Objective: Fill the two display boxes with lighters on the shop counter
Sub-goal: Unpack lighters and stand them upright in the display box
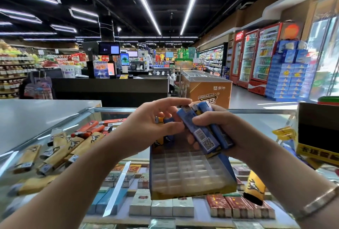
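The right hand (218,127) grips a bundle of blue lighters (200,131) above the box (190,173), which sits on the glass counter (36,118) at 6 o'clock. The left hand (154,118), fingers loosely spread, touches the bundle from 9 o'clock. Loose orange and tan lighters (60,148) lie at 8 o'clock.

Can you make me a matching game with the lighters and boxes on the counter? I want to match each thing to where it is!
Things:
1. blue lighters
2. yellow lighters
3. orange lighters
4. display box

Places:
A. lying at the counter's left, nearer the camera
B. on the glass, under both hands
C. held in the right hand
D. lying just behind the yellow heap

Pairs: 1-C, 2-A, 3-D, 4-B
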{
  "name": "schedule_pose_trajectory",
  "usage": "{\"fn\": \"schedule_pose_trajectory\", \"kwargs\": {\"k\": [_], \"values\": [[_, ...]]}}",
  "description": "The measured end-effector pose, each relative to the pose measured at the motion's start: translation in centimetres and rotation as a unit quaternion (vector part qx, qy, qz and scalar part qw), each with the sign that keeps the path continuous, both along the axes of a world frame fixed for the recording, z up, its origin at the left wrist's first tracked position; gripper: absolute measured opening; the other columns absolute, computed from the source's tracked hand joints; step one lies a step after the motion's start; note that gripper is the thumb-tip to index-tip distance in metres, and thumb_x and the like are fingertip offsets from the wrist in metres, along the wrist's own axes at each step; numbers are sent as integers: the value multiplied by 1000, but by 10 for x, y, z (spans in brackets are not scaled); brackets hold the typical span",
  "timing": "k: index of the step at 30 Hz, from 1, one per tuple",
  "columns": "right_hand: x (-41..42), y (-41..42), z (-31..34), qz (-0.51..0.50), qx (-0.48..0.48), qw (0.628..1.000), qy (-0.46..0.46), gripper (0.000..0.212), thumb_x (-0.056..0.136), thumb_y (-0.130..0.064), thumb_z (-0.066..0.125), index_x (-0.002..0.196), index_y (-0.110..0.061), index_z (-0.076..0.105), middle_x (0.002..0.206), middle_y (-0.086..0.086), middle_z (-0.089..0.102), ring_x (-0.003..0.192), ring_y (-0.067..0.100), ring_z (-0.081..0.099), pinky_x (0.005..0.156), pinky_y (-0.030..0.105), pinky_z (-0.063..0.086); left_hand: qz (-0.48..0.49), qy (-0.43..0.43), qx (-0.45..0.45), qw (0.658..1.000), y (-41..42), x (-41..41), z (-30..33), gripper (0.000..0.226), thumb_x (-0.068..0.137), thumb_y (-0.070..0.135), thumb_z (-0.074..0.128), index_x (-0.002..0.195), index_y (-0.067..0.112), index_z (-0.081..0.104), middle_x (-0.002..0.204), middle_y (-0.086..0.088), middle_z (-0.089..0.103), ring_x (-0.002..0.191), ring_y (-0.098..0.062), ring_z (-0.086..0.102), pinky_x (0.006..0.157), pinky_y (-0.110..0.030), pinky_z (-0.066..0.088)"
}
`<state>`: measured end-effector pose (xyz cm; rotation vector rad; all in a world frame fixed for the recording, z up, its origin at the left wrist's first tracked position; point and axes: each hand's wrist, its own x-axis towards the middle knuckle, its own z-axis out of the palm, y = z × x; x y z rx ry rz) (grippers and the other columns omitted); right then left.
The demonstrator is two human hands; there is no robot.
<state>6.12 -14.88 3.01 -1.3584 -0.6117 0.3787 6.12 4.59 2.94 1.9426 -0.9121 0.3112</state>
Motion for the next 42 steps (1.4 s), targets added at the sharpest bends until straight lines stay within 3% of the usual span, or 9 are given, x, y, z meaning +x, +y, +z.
{"fn": "schedule_pose_trajectory", "kwargs": {"k": [4, 10, 13, 17, 21, 24, 30, 34, 42], "values": [[-2, 0, 0, 35, 17, 998, 58, 13, 73, -11, 56, 85, -6, 56, 65, 12, 63, 50, 19, 64, 43, 22, 51, -13, 9, -42, 999, 1, 2, 0, 30, 67, 36, 68, 96, 44, 68, 84, -1, 64, 79, -7, 62, 70, -20, 51], [0, 4, 1, 29, 3, 996, 84, 5, 75, -11, 57, 71, -9, 60, 61, 9, 59, 45, 17, 59, 41, 21, 49, 4, 23, -53, 998, -1, 6, -1, 15, 70, 47, 61, 76, 36, 69, 67, 8, 66, 61, -1, 58, 57, -14, 46], [4, 5, 0, -63, 27, 996, 50, 10, 81, 1, 51, 80, -8, 46, 57, 12, 55, 43, 20, 57, 39, 23, 48, 27, 12, -114, 993, -1, 7, -1, 23, 66, 47, 63, 74, 26, 67, 65, 5, 67, 57, -4, 61, 56, -14, 48], [10, -1, 1, -248, 21, 962, -113, 22, 81, 10, 53, 89, -9, 46, 72, 23, 53, 47, 26, 58, 42, 28, 49, 129, -80, -157, 976, 5, 8, 1, 14, 68, 39, 65, 80, 31, 67, 70, 12, 68, 58, -1, 59, 56, -12, 47], [12, -3, 1, -353, -41, 902, -246, 28, 82, 6, 56, 88, -19, 45, 74, 18, 54, 46, 21, 55, 40, 29, 47, 211, -150, -110, 960, 5, 9, -1, 16, 70, 33, 67, 84, 38, 63, 71, 18, 66, 67, 5, 59, 60, -4, 43], [15, -2, -3, -393, -92, 874, -269, 28, 83, 0, 59, 85, -25, 45, 69, 10, 52, 45, 18, 54, 38, 28, 45, 232, -174, -68, 955, 4, 12, -6, 21, 74, 17, 73, 88, 30, 63, 76, 19, 63, 72, 7, 60, 60, -3, 43], [16, -1, -5, -392, -109, 872, -272, 26, 82, 0, 59, 83, -23, 47, 71, 9, 51, 48, 23, 54, 38, 28, 44, 254, -234, 27, 938, 3, 12, -10, 18, 76, 19, 73, 93, 25, 70, 78, 23, 62, 71, 1, 62, 63, -12, 49], [17, -2, -6, -380, -126, 878, -261, 26, 82, 1, 59, 85, -22, 47, 72, 11, 51, 50, 24, 55, 39, 27, 45, 271, -295, 99, 911, 3, 14, -13, 17, 76, 20, 74, 93, 17, 72, 84, 7, 69, 75, -11, 61, 63, -30, 53], [17, 0, -8, -368, -140, 881, -260, 22, 82, 0, 59, 89, -18, 49, 70, 9, 52, 50, 25, 56, 45, 33, 48, 291, -293, 138, 900, 3, 17, -13, 19, 79, 22, 71, 97, 16, 72, 89, 3, 71, 91, -18, 57, 68, -41, 52]]}}
